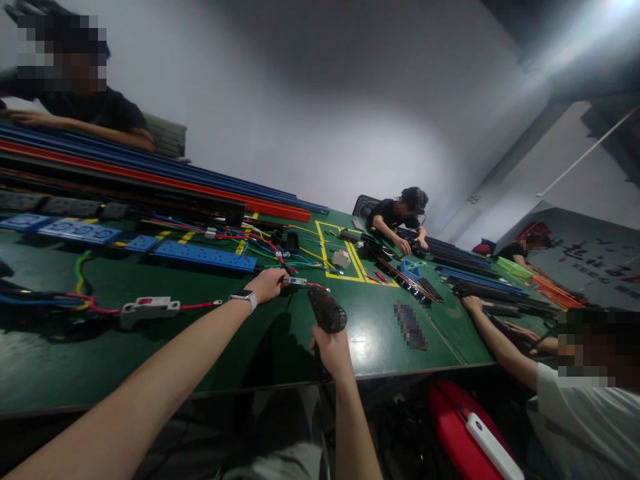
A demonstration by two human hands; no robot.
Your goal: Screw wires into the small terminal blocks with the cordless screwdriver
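Single head-worn view, facing forward and down over green bench point(373, 357); wide, tilted frame. Wearer's left hand point(269, 285) and right hand point(332, 348) close, near frame centre; pale wall point(250, 100) farther off.

drill point(327, 312): plastic seen, faint sheen
table point(373, 350): smooth, glare reflected
blue strips point(205, 257): smooth plastic seen
white shirt point(580, 420): matt cloth seen

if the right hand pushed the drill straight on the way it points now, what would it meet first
Likely the small wired block at the left hand, or its red lead; the drill in the right hand points that way, though depth is unclear.
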